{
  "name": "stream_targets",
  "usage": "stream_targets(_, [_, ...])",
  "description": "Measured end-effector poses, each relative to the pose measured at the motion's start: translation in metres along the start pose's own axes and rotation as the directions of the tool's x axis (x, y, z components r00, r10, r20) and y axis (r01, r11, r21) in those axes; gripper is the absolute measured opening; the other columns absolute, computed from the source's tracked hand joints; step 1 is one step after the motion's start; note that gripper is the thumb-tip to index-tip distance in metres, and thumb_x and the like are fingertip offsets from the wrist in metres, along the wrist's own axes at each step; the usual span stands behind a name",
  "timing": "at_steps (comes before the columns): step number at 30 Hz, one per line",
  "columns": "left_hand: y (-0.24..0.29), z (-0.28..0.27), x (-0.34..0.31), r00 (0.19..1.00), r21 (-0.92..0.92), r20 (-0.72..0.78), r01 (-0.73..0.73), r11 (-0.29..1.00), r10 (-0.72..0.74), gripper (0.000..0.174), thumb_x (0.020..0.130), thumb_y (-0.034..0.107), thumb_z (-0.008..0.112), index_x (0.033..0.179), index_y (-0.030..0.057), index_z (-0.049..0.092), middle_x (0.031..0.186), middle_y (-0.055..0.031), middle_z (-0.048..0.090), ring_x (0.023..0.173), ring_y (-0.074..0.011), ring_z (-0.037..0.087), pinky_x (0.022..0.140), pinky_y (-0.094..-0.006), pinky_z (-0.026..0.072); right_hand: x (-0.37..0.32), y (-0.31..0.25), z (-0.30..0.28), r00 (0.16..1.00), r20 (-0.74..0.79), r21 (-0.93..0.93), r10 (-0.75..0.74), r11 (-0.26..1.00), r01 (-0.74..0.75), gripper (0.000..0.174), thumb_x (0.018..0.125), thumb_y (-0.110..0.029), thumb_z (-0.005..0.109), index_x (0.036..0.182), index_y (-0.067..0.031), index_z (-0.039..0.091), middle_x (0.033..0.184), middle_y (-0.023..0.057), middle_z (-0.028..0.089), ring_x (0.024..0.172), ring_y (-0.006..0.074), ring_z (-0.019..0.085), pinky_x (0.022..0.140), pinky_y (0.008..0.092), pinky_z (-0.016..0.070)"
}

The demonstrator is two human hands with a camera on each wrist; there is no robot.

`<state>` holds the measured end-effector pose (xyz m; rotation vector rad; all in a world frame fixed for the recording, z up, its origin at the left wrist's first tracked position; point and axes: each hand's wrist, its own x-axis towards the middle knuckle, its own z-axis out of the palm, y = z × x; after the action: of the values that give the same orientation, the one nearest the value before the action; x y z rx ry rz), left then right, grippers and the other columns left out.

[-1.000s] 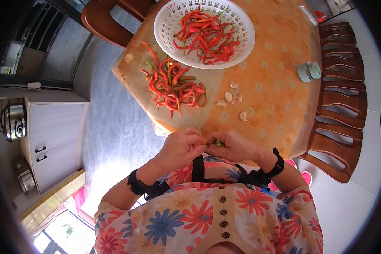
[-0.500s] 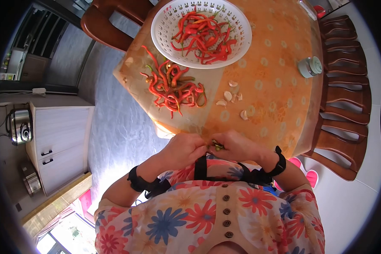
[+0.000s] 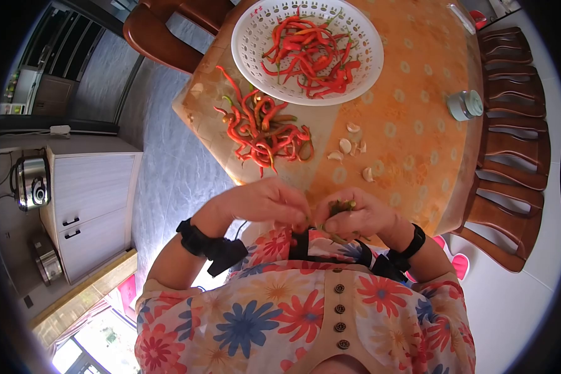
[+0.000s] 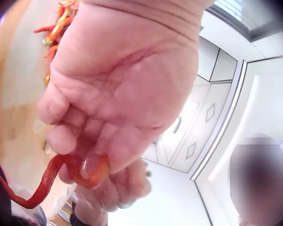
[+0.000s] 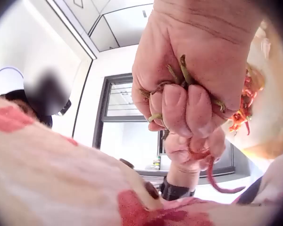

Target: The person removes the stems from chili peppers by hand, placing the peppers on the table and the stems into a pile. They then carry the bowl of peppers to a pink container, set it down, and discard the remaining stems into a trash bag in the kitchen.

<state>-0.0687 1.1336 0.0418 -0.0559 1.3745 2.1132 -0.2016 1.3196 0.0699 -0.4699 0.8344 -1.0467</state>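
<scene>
My left hand (image 3: 262, 202) pinches a red chili pepper (image 4: 45, 183) between thumb and fingers, and its curved thin end hangs out beyond them in the left wrist view. Close beside it, my right hand (image 3: 371, 215) is curled round a small bunch of green chili stems (image 5: 184, 70), whose ends poke out between the fingers. Both hands are in front of the chest at the table's near edge. Just past them lies a pile of red chilies (image 3: 262, 137), a few partly green. More red chilies (image 3: 315, 53) fill the bottom of a white perforated basket (image 3: 249, 59) behind the pile.
Several garlic cloves (image 3: 345, 146) lie on the orange patterned tablecloth (image 3: 405, 162) right of the pile. A glass jar (image 3: 462, 106) with a pale lid stands near the right edge. Wooden chairs (image 3: 511, 146) line that side, and another chair (image 3: 159, 40) is at the far left corner.
The hands, together half a second ago, have drawn slightly apart. My left hand has lifted and turned, and the red chili now shows below its fingers. The right still grips the stems.
</scene>
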Motion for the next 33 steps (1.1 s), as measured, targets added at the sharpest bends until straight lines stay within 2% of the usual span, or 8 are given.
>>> stream_targets(5, [0.02, -0.046, 0.001, 0.91, 0.263, -0.389, -0.041, 0.964, 0.145, 0.021, 0.084, 0.022, 0.06, 0.092, 0.0037, 0.063, 0.077, -0.0017, 0.063, 0.066, -0.0072, 0.056, 0.055, -0.021, 0.0445, 0.01, 0.011, -0.016, 0.996, -0.066, 0.196, 0.063, 0.979, -0.049, 0.011, 0.084, -0.012, 0.055, 0.089, -0.0027, 0.054, 0.063, -0.0015, 0.046, 0.047, 0.0027, 0.035, 0.04, 0.018, 0.0266])
stream_targets(8, [0.022, -0.058, -0.003, 0.699, 0.605, -0.596, 0.067, 0.793, 0.396, 0.018, 0.081, 0.019, 0.06, 0.095, 0.0072, 0.063, 0.082, -0.0038, 0.061, 0.069, -0.015, 0.059, 0.059, -0.0271, 0.0465, 0.016, 0.023, -0.024, 0.999, -0.031, 0.263, 0.033, 0.965, -0.023, 0.012, 0.085, -0.013, 0.053, 0.089, -0.0019, 0.053, 0.063, -0.0016, 0.046, 0.047, 0.0031, 0.033, 0.039, 0.018, 0.0256])
stream_targets(10, [0.026, -0.057, -0.014, 0.544, 0.858, -0.511, 0.365, 0.361, 0.665, 0.018, 0.078, 0.009, 0.06, 0.096, 0.0098, 0.062, 0.08, -0.0038, 0.057, 0.065, -0.0188, 0.057, 0.059, -0.0288, 0.0462, 0.018, 0.024, -0.026, 0.992, -0.105, 0.224, 0.071, 0.974, -0.046, 0.012, 0.085, -0.014, 0.052, 0.088, -0.0026, 0.053, 0.064, -0.0009, 0.047, 0.047, 0.0033, 0.034, 0.04, 0.0183, 0.0261])
stream_targets(13, [-0.002, -0.053, -0.036, 0.669, 0.815, -0.58, 0.49, 0.31, 0.465, 0.023, 0.074, 0.006, 0.06, 0.095, 0.015, 0.063, 0.081, -0.0064, 0.055, 0.069, -0.0249, 0.058, 0.062, -0.0322, 0.0465, 0.027, 0.023, -0.031, 0.993, -0.117, 0.03, 0.006, 1.0, -0.003, 0.013, 0.085, -0.015, 0.051, 0.088, -0.0029, 0.053, 0.066, 0.0002, 0.05, 0.048, 0.0034, 0.037, 0.04, 0.0183, 0.0266])
stream_targets(16, [-0.024, -0.05, -0.038, 0.646, 0.757, -0.651, 0.587, 0.286, 0.398, 0.018, 0.075, 0.005, 0.059, 0.091, 0.0138, 0.064, 0.081, -0.0059, 0.055, 0.071, -0.0253, 0.058, 0.062, -0.0327, 0.0464, 0.039, 0.021, -0.026, 0.991, -0.128, 0.059, 0.041, 0.998, -0.033, 0.012, 0.085, -0.015, 0.051, 0.087, -0.0034, 0.053, 0.069, 0.0011, 0.053, 0.047, 0.0035, 0.038, 0.039, 0.0178, 0.0275])
stream_targets(23, [-0.037, -0.072, -0.043, 0.67, 0.807, -0.582, 0.406, 0.428, 0.461, 0.012, 0.074, 0.008, 0.058, 0.085, 0.0108, 0.062, 0.081, -0.0072, 0.056, 0.075, -0.0242, 0.059, 0.063, -0.0338, 0.0477, 0.067, 0.017, -0.029, 0.989, -0.045, 0.081, 0.14, 0.987, -0.136, 0.011, 0.083, -0.014, 0.049, 0.084, -0.0038, 0.053, 0.07, 0.005, 0.055, 0.048, 0.0034, 0.041, 0.039, 0.0168, 0.0282])
stream_targets(28, [-0.033, -0.077, -0.046, 0.652, 0.514, -0.717, 0.254, 0.819, 0.247, 0.016, 0.069, 0.004, 0.057, 0.084, 0.0036, 0.061, 0.077, -0.0057, 0.059, 0.068, -0.0131, 0.057, 0.064, -0.0249, 0.0469, 0.089, 0.015, -0.028, 0.997, -0.082, -0.043, -0.004, 0.999, 0.0, 0.01, 0.082, -0.012, 0.05, 0.085, -0.0039, 0.053, 0.068, 0.0021, 0.052, 0.049, 0.0035, 0.04, 0.039, 0.0166, 0.0276])
stream_targets(33, [-0.032, -0.082, -0.044, 0.677, 0.269, -0.723, 0.089, 0.959, 0.14, 0.017, 0.07, 0.001, 0.056, 0.086, -0.0023, 0.061, 0.079, -0.0043, 0.06, 0.069, -0.0081, 0.056, 0.063, -0.022, 0.046, 0.113, 0.013, -0.029, 0.961, -0.276, -0.027, -0.001, 1.0, -0.006, 0.012, 0.082, -0.016, 0.054, 0.086, -0.0039, 0.054, 0.067, -0.0007, 0.052, 0.05, 0.0029, 0.041, 0.042, 0.0175, 0.0312])
